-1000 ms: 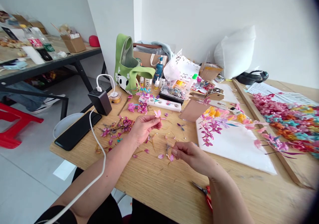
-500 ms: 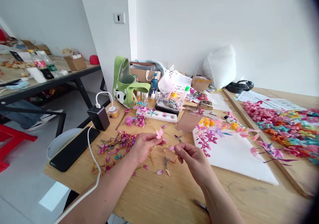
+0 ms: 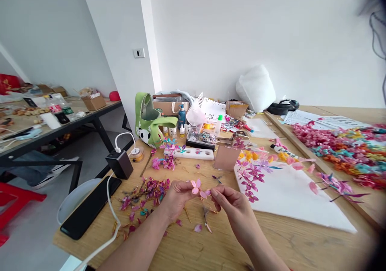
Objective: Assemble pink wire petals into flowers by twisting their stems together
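My left hand (image 3: 177,198) pinches a small pink artificial flower (image 3: 196,185) by its lower part, petals facing up. Thumb and forefinger of my right hand (image 3: 231,200) are closed on a pink petal (image 3: 207,192) right beside the flower. The two pieces look as if they meet, though I cannot tell whether they touch. Under the hands lie a loose pale petal (image 3: 198,228) and a thin stem piece (image 3: 206,218). Left of my left hand is a heap of magenta flowers (image 3: 153,188).
A white foam board (image 3: 289,206) with flower sprays lies right. Behind stand a foam strip (image 3: 189,153), pinkish box (image 3: 224,157) and green bag (image 3: 147,122). A phone (image 3: 90,206), black charger (image 3: 120,163) and white cable (image 3: 110,198) are left; the cable passes near my left forearm.
My hands have come closer together, bringing the right hand's petal up to the flower in the left. The camera view has tilted upward a little.
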`<state>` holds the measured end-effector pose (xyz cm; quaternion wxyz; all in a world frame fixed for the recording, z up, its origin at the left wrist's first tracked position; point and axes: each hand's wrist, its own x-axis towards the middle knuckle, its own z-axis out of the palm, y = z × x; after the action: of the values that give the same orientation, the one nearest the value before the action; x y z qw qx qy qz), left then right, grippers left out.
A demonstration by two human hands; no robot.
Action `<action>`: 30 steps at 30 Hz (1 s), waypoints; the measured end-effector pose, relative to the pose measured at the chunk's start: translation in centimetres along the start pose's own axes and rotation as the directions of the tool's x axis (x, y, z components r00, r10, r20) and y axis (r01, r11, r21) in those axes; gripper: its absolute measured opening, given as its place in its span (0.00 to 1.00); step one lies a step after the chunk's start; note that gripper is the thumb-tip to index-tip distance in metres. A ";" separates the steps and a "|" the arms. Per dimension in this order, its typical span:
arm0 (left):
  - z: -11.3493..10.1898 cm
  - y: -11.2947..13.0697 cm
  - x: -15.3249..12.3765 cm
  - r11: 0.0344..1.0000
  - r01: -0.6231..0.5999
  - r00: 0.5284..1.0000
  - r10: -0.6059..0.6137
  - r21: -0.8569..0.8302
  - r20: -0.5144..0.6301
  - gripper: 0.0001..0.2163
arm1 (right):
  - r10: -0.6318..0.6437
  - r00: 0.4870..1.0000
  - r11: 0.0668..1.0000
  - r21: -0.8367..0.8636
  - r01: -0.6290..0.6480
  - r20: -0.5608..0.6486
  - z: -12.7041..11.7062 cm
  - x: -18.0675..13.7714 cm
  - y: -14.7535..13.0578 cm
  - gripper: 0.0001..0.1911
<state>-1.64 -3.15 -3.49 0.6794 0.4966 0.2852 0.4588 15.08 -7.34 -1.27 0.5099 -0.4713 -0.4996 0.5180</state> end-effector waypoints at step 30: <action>-0.6 1.5 0.0 0.996 0.000 0.998 -0.005 0.086 0.060 0.11 | 0.012 0.999 1.000 -0.006 -0.012 0.045 -0.3 0.0 0.9 0.16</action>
<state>-2.64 -2.83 -2.28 0.6663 0.5387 0.2846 0.4301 15.37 -7.32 -2.18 0.4941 -0.4641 -0.5096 0.5299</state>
